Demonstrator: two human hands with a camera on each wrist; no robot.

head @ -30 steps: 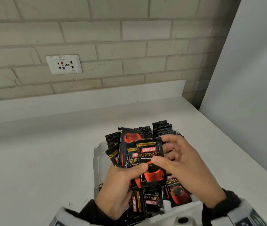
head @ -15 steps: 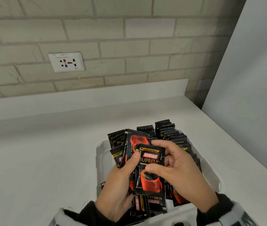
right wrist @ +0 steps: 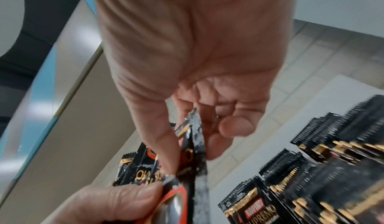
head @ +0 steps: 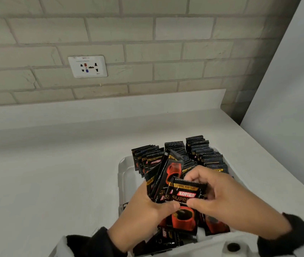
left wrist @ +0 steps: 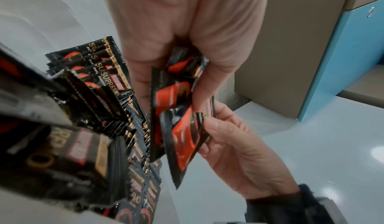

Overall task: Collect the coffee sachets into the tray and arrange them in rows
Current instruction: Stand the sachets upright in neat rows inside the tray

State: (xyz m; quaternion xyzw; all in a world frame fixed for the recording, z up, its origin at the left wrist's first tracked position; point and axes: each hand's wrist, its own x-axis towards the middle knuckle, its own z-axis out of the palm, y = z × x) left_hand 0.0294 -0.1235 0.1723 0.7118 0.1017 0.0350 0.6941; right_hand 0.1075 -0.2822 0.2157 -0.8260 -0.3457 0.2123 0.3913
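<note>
Above tray (head: 121, 169), both hands pinching front sachet (head: 184, 203).

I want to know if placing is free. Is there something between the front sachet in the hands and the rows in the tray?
Yes. The front sachet, pinched by the right hand, has other sachets fanned behind it in the left hand. These stand between it and the rows in the tray.

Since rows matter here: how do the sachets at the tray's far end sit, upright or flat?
Upright. The far sachets stand on edge in the tray, serrated tops up, packed in rows.
</note>
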